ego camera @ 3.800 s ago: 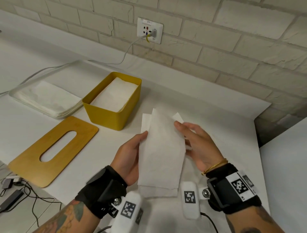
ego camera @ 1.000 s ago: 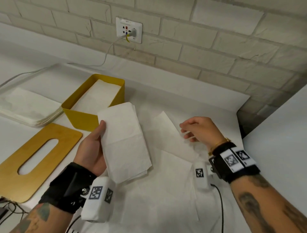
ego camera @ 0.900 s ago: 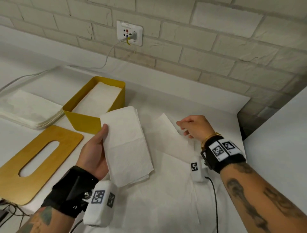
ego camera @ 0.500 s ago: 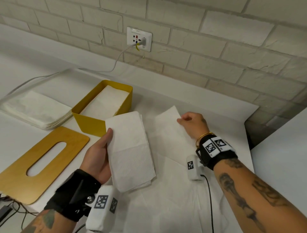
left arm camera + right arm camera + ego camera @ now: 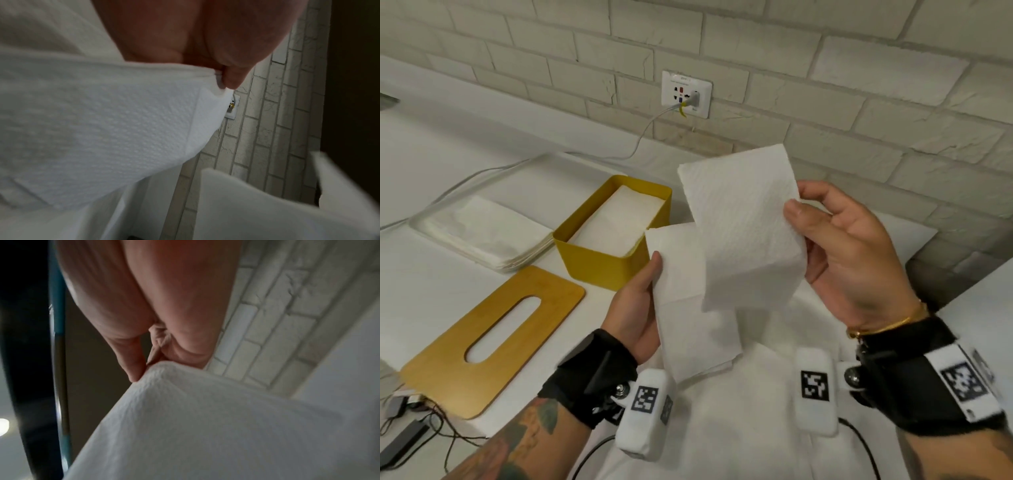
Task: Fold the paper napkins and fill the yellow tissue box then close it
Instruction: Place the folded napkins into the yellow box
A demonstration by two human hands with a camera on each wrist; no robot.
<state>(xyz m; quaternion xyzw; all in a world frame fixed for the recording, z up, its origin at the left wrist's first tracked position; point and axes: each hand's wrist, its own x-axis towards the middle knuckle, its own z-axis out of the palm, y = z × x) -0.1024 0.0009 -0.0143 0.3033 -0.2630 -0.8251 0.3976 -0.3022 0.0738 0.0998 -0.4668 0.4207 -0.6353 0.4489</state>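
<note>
My left hand (image 5: 642,308) holds a small stack of folded white napkins (image 5: 688,308) upright above the table, thumb on its left edge; the same folded stack (image 5: 102,129) fills the left wrist view under my thumb. My right hand (image 5: 835,246) pinches another folded napkin (image 5: 746,226) by its right edge, lifted in front of the stack; that napkin (image 5: 205,418) shows in the right wrist view. The yellow tissue box (image 5: 602,270) stands open behind my left hand with folded napkins inside. Its wooden slotted lid (image 5: 493,339) lies flat to the left.
A tray of unfolded napkins (image 5: 482,233) sits left of the box. More white napkins (image 5: 756,428) lie spread on the table under my hands. A wall socket (image 5: 686,93) with a cable is on the brick wall. Cables hang off the table's near-left edge.
My right hand picked a folded napkin off the table and raised it beside the stack. The left hand kept holding its stack, lifted slightly.
</note>
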